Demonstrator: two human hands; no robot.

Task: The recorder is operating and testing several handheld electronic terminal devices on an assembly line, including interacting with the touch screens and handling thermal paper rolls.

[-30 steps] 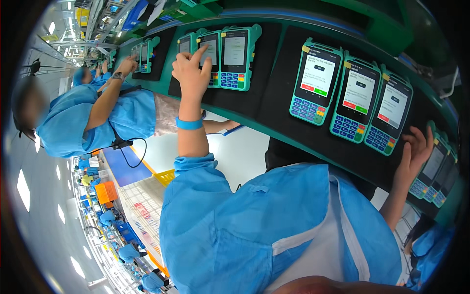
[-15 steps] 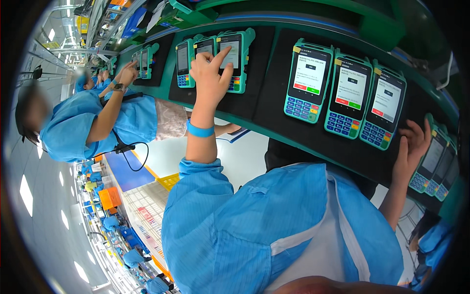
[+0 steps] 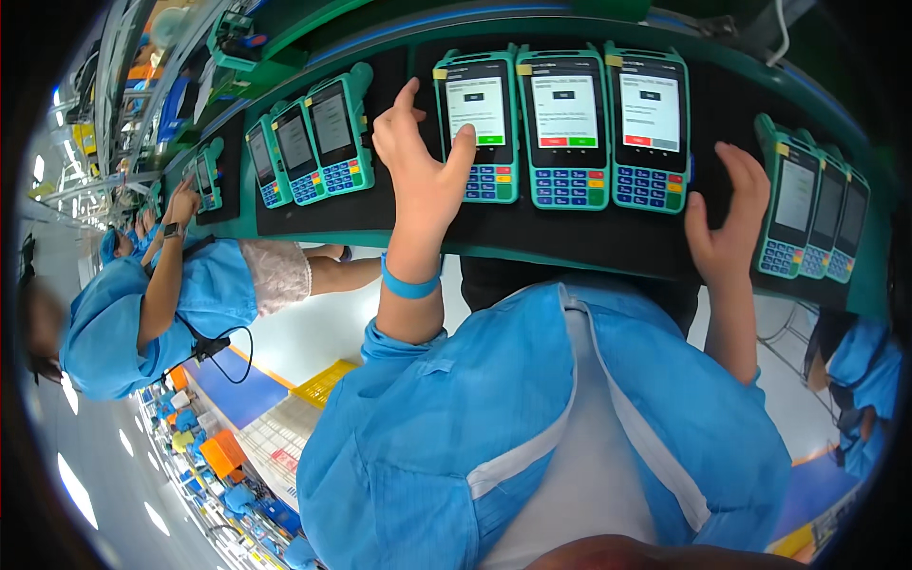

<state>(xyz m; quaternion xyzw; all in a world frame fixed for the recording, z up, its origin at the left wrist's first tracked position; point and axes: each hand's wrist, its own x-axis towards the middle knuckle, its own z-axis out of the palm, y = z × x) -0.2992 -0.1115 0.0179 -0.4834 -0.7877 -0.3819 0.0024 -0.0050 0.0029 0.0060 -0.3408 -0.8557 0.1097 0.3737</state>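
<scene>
Three green-cased payment terminals stand in a row before me: a left terminal [image 3: 480, 95], a middle terminal [image 3: 565, 106] and a right terminal [image 3: 651, 100]. Their screens are lit, with keypads below. My left hand [image 3: 418, 157] is at the left terminal with fingers apart; its thumb lies over the lower screen and covers part of it and the keypad. Whether the thumb touches the glass, I cannot tell. Beside the right terminal, my right hand [image 3: 733, 214] hovers low over the black mat [image 3: 714, 119], fingers spread and holding nothing.
Three more terminals [image 3: 332, 142] with dimmer screens stand to the left, and another three [image 3: 790, 209] at the far right. A co-worker in a blue smock [image 3: 142, 304] reaches to a terminal farther left. A green frame edge [image 3: 361, 47] runs behind the mats.
My left hand has gone from the left group's terminal to the left terminal of the row before me. My view has turned, and the right hand stays beside that row.
</scene>
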